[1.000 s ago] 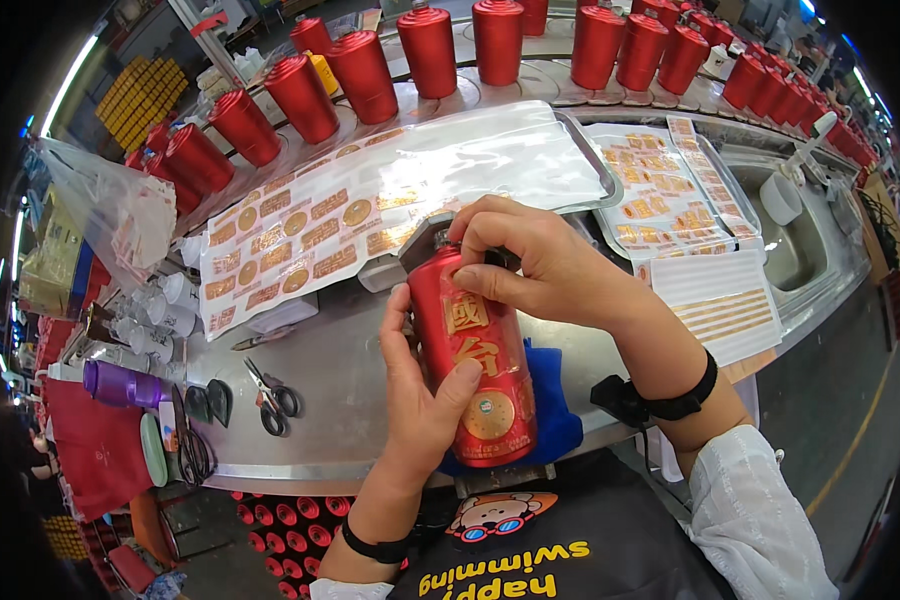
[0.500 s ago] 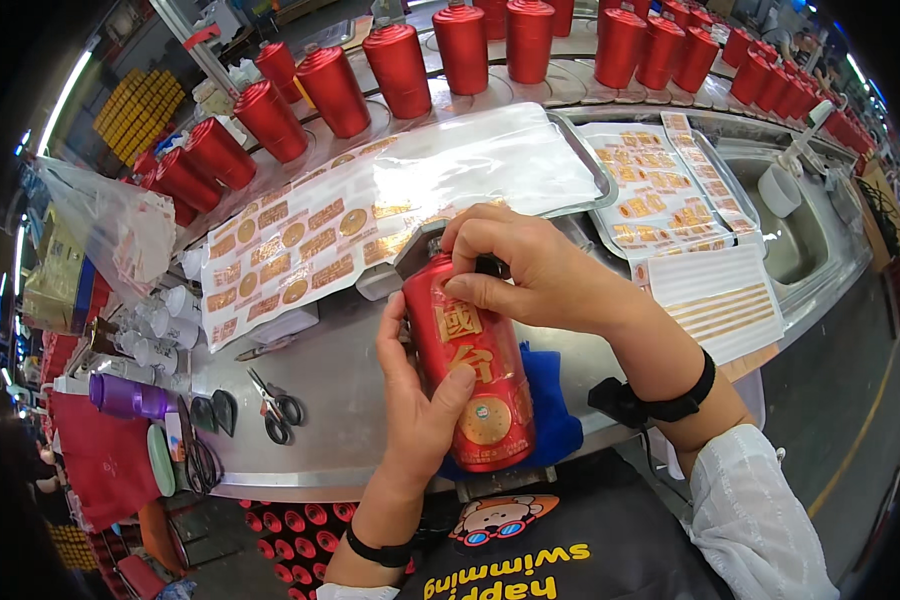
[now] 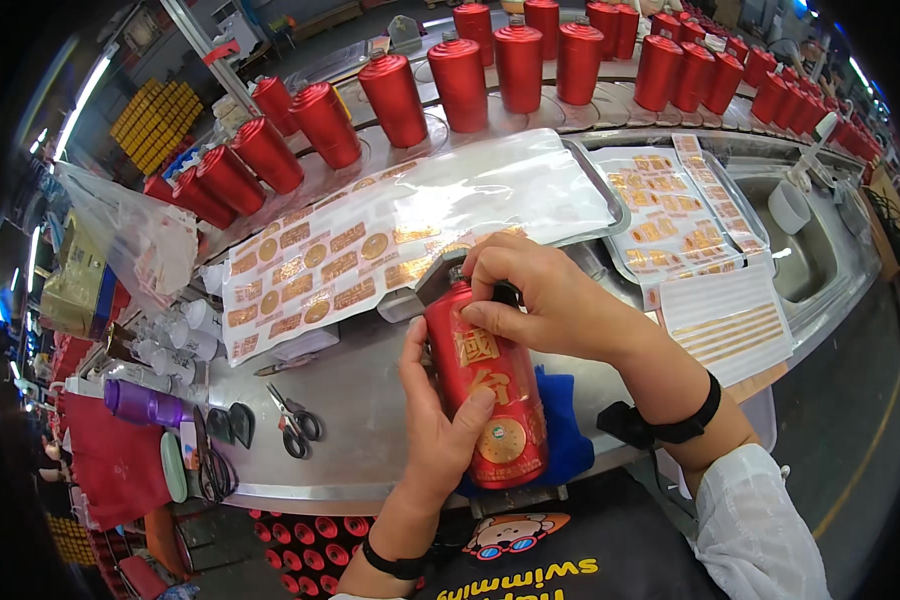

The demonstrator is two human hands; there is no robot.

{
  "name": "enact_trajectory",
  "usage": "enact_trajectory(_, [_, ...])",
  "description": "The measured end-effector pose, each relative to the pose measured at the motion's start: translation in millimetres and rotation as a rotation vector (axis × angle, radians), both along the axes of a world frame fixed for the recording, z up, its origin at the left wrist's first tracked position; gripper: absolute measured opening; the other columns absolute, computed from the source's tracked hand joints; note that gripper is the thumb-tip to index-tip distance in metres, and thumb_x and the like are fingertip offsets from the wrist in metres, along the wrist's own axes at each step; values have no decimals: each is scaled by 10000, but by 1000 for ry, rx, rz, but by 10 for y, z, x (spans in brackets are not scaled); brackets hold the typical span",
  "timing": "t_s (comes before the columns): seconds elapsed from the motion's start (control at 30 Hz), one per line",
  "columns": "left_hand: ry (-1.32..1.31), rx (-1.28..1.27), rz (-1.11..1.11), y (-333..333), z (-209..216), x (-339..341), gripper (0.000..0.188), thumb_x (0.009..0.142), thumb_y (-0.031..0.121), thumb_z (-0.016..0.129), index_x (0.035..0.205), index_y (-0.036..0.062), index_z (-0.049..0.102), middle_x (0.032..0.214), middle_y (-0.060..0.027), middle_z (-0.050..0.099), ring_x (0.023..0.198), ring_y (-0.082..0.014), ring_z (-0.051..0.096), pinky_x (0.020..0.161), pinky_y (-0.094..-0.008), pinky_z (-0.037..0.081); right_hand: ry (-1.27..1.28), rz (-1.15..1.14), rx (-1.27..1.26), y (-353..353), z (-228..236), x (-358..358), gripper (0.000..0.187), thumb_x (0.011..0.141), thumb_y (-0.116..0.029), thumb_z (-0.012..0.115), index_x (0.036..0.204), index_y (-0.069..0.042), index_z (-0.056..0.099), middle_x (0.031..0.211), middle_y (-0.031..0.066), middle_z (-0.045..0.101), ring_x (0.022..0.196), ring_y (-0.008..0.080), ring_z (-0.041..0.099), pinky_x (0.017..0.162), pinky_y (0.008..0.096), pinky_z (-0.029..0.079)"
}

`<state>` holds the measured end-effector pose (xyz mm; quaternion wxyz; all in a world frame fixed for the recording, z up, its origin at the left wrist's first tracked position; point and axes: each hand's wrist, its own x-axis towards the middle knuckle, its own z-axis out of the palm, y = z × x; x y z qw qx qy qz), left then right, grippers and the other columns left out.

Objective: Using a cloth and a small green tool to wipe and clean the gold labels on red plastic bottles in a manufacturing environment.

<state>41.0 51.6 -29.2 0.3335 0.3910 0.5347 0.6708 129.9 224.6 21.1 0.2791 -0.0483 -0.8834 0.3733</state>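
Note:
A red bottle (image 3: 522,400) with gold raised-looking characters and a round gold label leans in front of me, its neck up and away. My left hand (image 3: 438,425) is closed around its left side, thumb across the front. My right hand (image 3: 550,300) is at the upper end, thumb pressed on the shoulder beside the top character and fingers curled; whatever may be under the fingertips is hidden. A blue cloth (image 3: 568,430) lies beneath and beside the bottle. Past the neck, a sheet of gold stickers (image 3: 315,272) is spread over a metal tray (image 3: 615,205).
Scissors (image 3: 295,420), a purple bottle (image 3: 145,402) and clear cups (image 3: 175,335) lie at left. More sticker sheets (image 3: 660,205) and a sink (image 3: 805,245) are at right. A row of red bottles (image 3: 460,85) stands on a curved conveyor behind.
The whole view has shifted, so the table and bottle appear lower and slightly right. Both hands keep nearly the same hold on the bottle; the right thumb stays at its shoulder.

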Motion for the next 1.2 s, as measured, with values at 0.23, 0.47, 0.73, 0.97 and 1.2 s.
enact_trajectory(0.23, [-23,7,10,21,-11,22,880,851,272,681,1469,14,111,1390,-183,324,1247,-249,413,1055,-380,366,63,-98,3,-21,-7,-2,147,818,-72,672,856,-16,542,975,128,594,906,286,581,794,350,470])
enact_trajectory(0.47, [-94,44,14,17,0,-30,853,871,306,665,1471,13,133,1382,-162,349,1244,-230,403,1059,-364,334,99,-255,-194,-125,-228,345,354,960,-219,565,1228,10,529,1107,129,612,983,197,594,851,312,471])
enact_trajectory(0.73, [-22,-28,29,30,39,-12,858,853,285,687,1462,12,148,1359,-157,362,1236,-226,405,1061,-365,328,-60,-107,-704,-431,-450,521,814,879,-442,658,1401,94,337,1358,282,470,1255,331,496,1022,380,411])
enact_trajectory(0.97, [-20,-44,45,26,64,-5,878,838,283,700,1463,16,144,1342,-162,366,1223,-226,423,1054,-363,347,-68,-81,-734,-412,-481,537,821,868,-422,678,1419,74,326,1376,248,465,1270,292,475,1046,363,386])
enact_trajectory(1.2, [-36,-44,6,18,92,-29,868,856,285,677,1477,27,127,1324,-172,381,1214,-229,444,1039,-360,366,-53,-56,-710,-411,-541,555,812,869,-396,673,1421,78,313,1411,280,417,1314,340,432,1068,381,363])
